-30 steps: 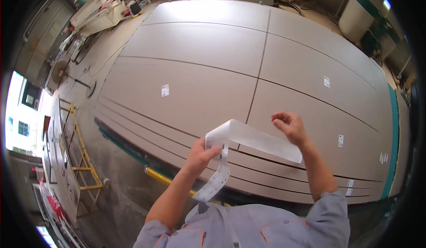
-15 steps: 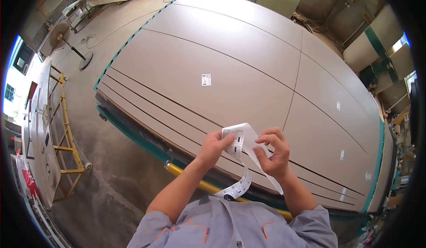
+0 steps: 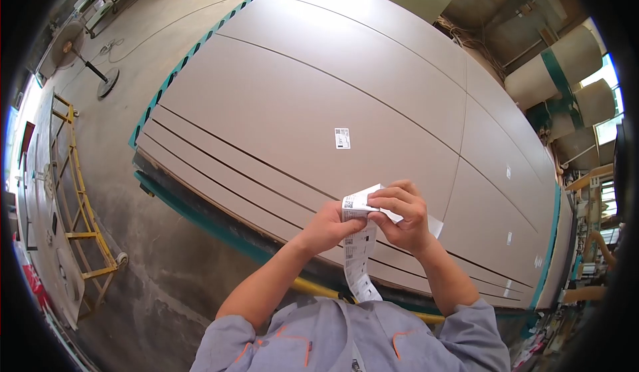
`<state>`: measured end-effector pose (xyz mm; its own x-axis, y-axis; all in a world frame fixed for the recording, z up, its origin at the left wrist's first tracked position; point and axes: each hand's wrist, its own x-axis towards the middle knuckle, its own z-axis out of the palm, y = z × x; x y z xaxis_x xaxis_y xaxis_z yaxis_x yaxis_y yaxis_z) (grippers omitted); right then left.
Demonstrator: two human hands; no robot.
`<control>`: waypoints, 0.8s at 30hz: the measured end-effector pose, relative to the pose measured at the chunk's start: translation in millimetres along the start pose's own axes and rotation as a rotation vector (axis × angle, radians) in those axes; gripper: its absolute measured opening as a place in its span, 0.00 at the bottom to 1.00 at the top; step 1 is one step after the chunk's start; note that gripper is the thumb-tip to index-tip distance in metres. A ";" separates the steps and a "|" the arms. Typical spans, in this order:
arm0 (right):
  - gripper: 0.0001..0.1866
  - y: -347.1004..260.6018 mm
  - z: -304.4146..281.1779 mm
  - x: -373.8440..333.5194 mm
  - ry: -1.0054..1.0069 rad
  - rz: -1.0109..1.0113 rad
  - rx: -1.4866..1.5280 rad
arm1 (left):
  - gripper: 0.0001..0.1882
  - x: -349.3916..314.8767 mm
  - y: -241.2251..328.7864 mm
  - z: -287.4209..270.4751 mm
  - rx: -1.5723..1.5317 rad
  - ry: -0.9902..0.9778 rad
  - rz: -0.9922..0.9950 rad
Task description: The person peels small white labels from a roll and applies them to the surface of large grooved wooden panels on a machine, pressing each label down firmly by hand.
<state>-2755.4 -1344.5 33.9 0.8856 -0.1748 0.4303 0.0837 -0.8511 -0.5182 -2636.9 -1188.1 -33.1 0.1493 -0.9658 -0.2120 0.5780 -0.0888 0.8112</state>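
Observation:
A long white strip of printed labels [image 3: 359, 255] hangs from my hands and curls down toward my waist. My left hand [image 3: 327, 229] is closed on it, thumb lying across the printed face. From the other side my right hand [image 3: 406, 215] pinches the strip's upper end between thumb and fingers. Blank white backing paper shows behind the right hand. Both hands are above the near edge of a large brown-grey board [image 3: 286, 125], cut into panels and narrow strips. One white label [image 3: 342, 138] lies on the panel beyond my hands.
More small labels sit on the right-hand panels, one being a label [image 3: 509, 238] near the right edge. Green edging [image 3: 180, 69] borders the board's left side. A yellow bar [image 3: 313, 287] runs below the near edge. At left are a yellow-framed rack [image 3: 83, 192] and a standing fan [image 3: 90, 65].
My right hand has moved in against the strip's upper end and pinches it, fingers more closed. The backing paper has swung behind that hand. The view has shifted slightly.

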 end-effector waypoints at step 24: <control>0.06 420.7 1.2 126.1 0.294 0.715 -0.716 | 0.18 64.1 -56.3 -59.2 0.037 0.307 -0.280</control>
<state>-2607.9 -1724.0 -130.8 0.4686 -0.7832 0.4087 -0.7888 -0.5793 -0.2056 -2612.4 -1230.6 -124.6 0.2258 -0.7860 -0.5756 0.6021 -0.3519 0.7167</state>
